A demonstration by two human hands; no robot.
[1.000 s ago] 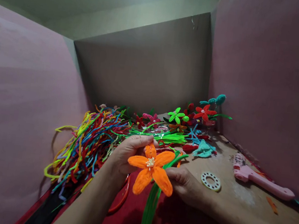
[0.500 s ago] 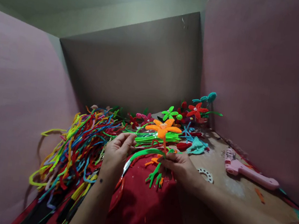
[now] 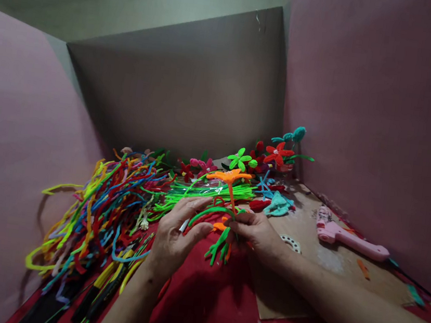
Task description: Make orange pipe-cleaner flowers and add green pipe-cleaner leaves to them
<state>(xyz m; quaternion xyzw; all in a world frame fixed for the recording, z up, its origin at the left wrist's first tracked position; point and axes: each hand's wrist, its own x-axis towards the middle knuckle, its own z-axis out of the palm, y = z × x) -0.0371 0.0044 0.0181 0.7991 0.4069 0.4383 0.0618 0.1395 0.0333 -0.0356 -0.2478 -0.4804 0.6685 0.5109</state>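
Observation:
My right hand (image 3: 255, 234) is closed in a pinch on the stem of an orange pipe-cleaner flower (image 3: 230, 176), which stands upright with its petals spread on top. Bunched at the same fingertips are green pipe cleaners (image 3: 217, 246), their short ends hanging below. One longer green pipe cleaner (image 3: 209, 210) arcs leftward from the pinch. My left hand (image 3: 177, 230) is open beside that arc, thumb and fingers apart; whether it touches the arc I cannot tell. Scissors (image 3: 184, 225) lie mostly hidden behind the left hand.
On the left is a heap of coloured pipe cleaners (image 3: 94, 220), with yellow-and-black pliers (image 3: 100, 289) before it. Green pipe cleaners (image 3: 172, 196) lie behind my hands. A pink glue gun (image 3: 351, 241) rests on cardboard (image 3: 304, 267) at right. Finished flowers (image 3: 278, 153) stand at the back.
My left hand has opened from a pinch and moved nearer the green arc. The orange flower has tipped, so its petals now show edge-on. The view has shifted slightly.

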